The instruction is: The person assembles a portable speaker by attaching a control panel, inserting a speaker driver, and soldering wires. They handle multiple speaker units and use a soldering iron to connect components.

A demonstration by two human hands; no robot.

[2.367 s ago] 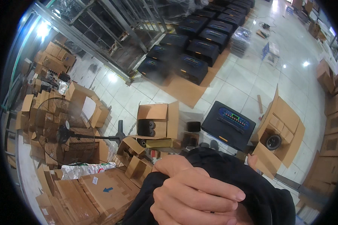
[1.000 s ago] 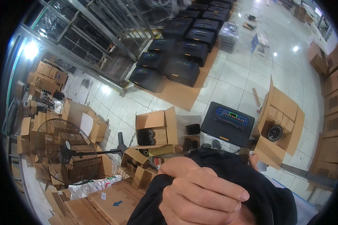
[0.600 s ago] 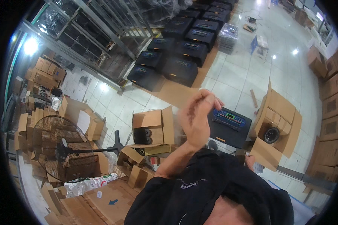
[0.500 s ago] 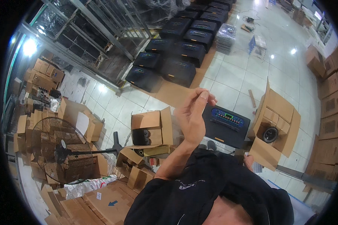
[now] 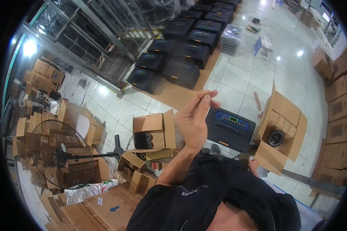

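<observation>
My left hand [image 5: 192, 125] is raised in front of me, its thumb tip pressed against the fingertips in a pinch. Anything between those fingers is too small or hidden to make out. Just beyond and right of it lies a black speaker cabinet [image 5: 229, 138] with a blue-edged control panel [image 5: 231, 120] facing up. Low at my right side, my right hand [image 5: 253, 166] is partly hidden by my shirt, and its fingers are unclear. Close by it are a grey perforated piece [image 5: 262, 172] and an open carton [image 5: 272, 158] holding a round black speaker driver [image 5: 276, 138].
Several black cabinets [image 5: 181, 73] stand in rows on cardboard ahead. On the left are a black fan [image 5: 61, 154] and an open carton [image 5: 164, 129] with round black parts. Stacked cartons [image 5: 339, 127] line the right side. A wooden strip [image 5: 257, 101] lies on the tiles.
My left hand has shifted slightly left in the picture, still pinched. The surroundings have shifted slightly left too. My right hand remains beside the carton.
</observation>
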